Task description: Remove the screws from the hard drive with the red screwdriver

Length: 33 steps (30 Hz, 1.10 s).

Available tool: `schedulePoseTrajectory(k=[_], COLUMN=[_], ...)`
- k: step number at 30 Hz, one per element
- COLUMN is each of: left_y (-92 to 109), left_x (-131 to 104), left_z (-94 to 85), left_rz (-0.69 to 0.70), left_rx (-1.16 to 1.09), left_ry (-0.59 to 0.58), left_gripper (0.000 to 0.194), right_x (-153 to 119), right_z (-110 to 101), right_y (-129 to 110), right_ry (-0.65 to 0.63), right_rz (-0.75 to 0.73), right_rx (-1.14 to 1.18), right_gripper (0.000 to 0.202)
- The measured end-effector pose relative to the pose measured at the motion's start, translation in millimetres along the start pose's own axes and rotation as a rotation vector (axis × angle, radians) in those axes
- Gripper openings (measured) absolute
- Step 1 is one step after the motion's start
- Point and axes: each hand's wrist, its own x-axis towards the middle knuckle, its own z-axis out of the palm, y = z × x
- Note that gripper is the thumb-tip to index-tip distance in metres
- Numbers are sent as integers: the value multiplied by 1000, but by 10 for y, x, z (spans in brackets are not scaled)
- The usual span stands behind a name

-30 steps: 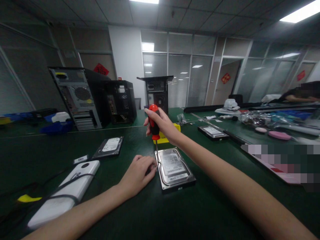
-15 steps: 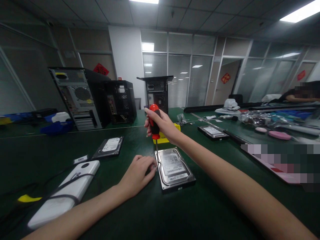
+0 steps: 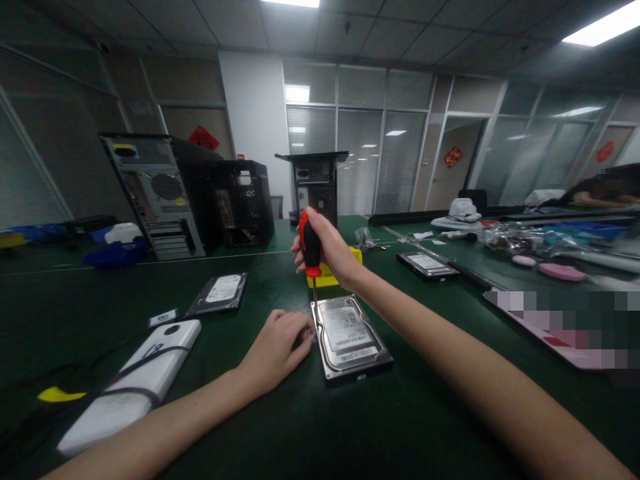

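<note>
A silver hard drive (image 3: 347,333) with a white label lies flat on the green table (image 3: 210,427). My right hand (image 3: 327,247) is closed round the handle of a red and black screwdriver (image 3: 312,250). The screwdriver is upright, its shaft pointing down at the drive's left edge near the upper corner. My left hand (image 3: 280,343) rests at the drive's left side, fingers curled, thumb and fingertips together by the edge near the shaft. What these fingertips hold, if anything, is too small to tell. Behind my right hand is a yellow container (image 3: 330,277), partly hidden.
Other hard drives lie at the left (image 3: 220,293) and right (image 3: 427,265). A white power bank (image 3: 135,383) with black cables is at the near left. Computer cases (image 3: 175,200) stand behind. At the right are a pink-edged board (image 3: 545,337), plastic bags and a person's arm.
The screwdriver handle has turned and tilted slightly in my right hand, and the fingers round it have shifted. My left hand and the drive keep their positions.
</note>
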Motion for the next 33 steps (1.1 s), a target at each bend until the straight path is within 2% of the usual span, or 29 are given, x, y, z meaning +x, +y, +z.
schedulePoseTrajectory(k=[7,16,20,26,33], left_y=[-11,-3,6,2,-12], left_x=[3,-1,-2,-5,4], left_z=[14,4,-4,-8,13], left_rz=[9,1,3,5,11], left_rx=[5,2,4,0,-8], left_ry=[5,3,1,1,11], left_gripper=[10,10,11,11,9], right_x=[-8,14,-1,-1,-14], right_z=[7,-19,-2,2,29], right_y=[-9,31,-5,-19,-23], right_ry=[37,22,35,-40,-82], right_rz=[-123,-153,-128,-73,-96], right_rx=[-37,-10,-17,42,37], right_gripper=[26,39,33,30,27])
